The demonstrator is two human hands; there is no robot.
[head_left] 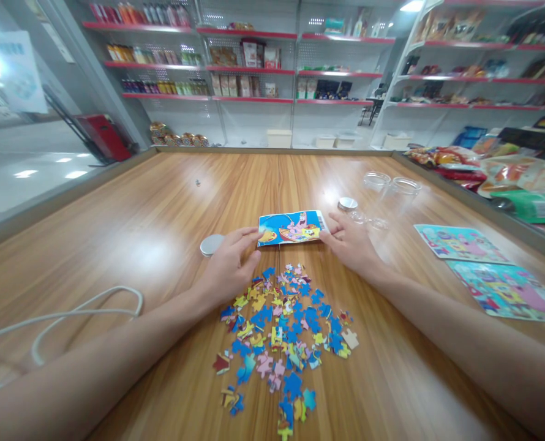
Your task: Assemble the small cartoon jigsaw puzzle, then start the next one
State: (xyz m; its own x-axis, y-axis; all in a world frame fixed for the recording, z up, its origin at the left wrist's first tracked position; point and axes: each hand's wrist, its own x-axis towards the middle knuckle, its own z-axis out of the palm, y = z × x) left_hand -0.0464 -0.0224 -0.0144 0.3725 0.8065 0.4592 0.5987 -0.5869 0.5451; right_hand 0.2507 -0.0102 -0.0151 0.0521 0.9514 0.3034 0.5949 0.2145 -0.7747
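Note:
A small picture card (291,228) with cartoon figures on blue lies at the middle of the table, its far edge seeming slightly raised. My left hand (233,262) grips its left edge at the fingertips, the thumb reaching towards me. At the right edge, my right hand (349,240) pinches the card's near corner. Between my forearms spread loose jigsaw puzzle pieces (293,334), mostly blue, yellow and pink. One piece (349,338) shows its plain beige back. Beside my left hand rests a round silver lid (211,245).
Two clear jars (403,187) and another silver lid (347,203) stand beyond my right hand. Two cartoon picture sheets (511,288) lie on the right. A white cable (93,312) curls at left. Packaged goods (520,171) and stocked shelves (249,70) surround the wooden table (130,202).

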